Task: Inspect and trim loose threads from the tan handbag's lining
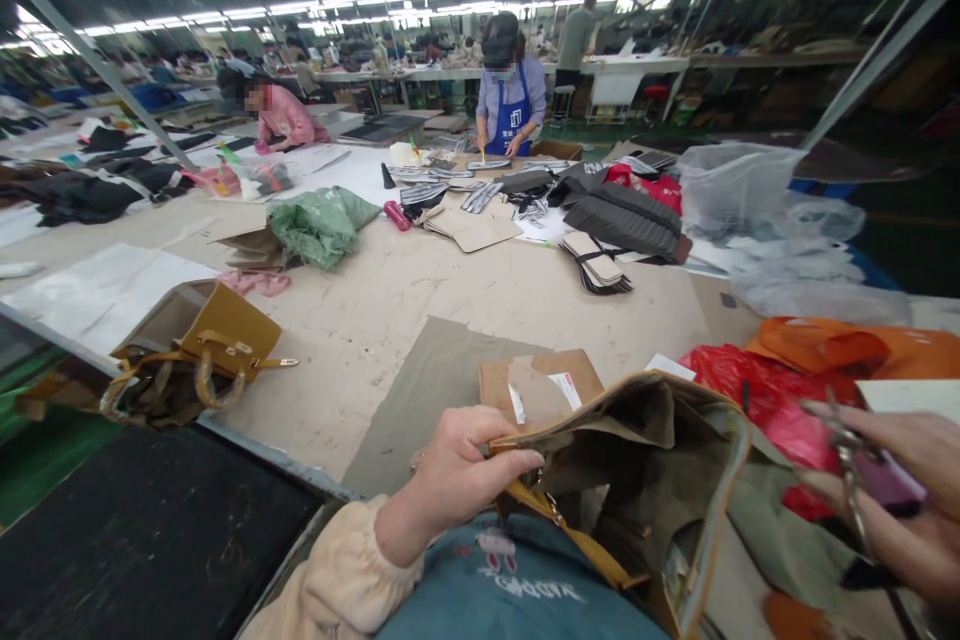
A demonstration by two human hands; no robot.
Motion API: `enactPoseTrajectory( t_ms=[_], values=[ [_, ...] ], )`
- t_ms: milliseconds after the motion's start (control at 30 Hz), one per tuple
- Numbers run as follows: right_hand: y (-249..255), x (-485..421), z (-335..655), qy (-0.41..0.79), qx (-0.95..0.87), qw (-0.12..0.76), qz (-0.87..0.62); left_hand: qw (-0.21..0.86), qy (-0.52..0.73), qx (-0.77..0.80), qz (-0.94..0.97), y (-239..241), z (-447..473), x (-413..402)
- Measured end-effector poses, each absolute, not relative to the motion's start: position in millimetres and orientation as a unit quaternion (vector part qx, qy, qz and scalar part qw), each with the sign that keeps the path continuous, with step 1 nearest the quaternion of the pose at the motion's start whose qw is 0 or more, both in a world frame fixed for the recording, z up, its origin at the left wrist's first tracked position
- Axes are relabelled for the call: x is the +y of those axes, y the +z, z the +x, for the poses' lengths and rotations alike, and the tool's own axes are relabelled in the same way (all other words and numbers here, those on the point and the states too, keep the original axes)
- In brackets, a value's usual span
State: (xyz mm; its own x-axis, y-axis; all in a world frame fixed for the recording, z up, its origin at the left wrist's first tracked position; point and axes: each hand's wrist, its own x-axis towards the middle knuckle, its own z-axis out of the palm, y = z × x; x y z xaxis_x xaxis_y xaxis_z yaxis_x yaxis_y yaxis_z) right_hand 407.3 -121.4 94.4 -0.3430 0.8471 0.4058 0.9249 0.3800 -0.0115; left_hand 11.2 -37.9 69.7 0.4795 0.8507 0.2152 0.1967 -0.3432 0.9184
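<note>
My left hand [457, 475] is closed, pinching the rim of an open tan bag [660, 480] with an olive lining that lies against my lap at the table's front edge. A tan strap with a metal clip hangs below that hand. My right hand [900, 505] at the right edge is closed around small scissors [851, 480] with a purple handle, held just beside the bag's right side.
A finished tan handbag [225, 335] sits in a box at the left. A small cardboard box [536, 385] stands behind my bag. Red and orange plastic bags [795, 370] lie right. Two co-workers [510, 95] work at the table's far end among stacked leather pieces [622, 220].
</note>
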Motion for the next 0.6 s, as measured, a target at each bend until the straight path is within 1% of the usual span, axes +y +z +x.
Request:
enactPoseTrajectory(
  t_ms=[67, 167, 267, 367, 600],
  values=[
    [142.7, -110.3, 354.9, -0.117, -0.851, 0.186, -0.477, 0.473, 0.343, 0.345, 0.735, 76.5, 10.8, -37.3],
    [180.1, -90.2, 284.2, -0.112, -0.914, 0.125, -0.369, 0.518, 0.311, 0.342, 0.72, 80.5, 12.7, -36.9],
    [182.9, -71.9, 248.0, -0.06, -0.943, 0.059, -0.321, 0.542, 0.295, 0.342, 0.709, 80.2, 14.8, -38.4],
    [173.9, -59.7, 238.8, -0.022, -0.95, 0.013, -0.311, 0.538, 0.292, 0.35, 0.709, 78.5, 15.1, -40.5],
    [166.5, -49.7, 232.9, -0.026, -0.959, -0.014, -0.282, 0.532, 0.3, 0.333, 0.719, 72.7, 14.9, -40.9]
  ],
)
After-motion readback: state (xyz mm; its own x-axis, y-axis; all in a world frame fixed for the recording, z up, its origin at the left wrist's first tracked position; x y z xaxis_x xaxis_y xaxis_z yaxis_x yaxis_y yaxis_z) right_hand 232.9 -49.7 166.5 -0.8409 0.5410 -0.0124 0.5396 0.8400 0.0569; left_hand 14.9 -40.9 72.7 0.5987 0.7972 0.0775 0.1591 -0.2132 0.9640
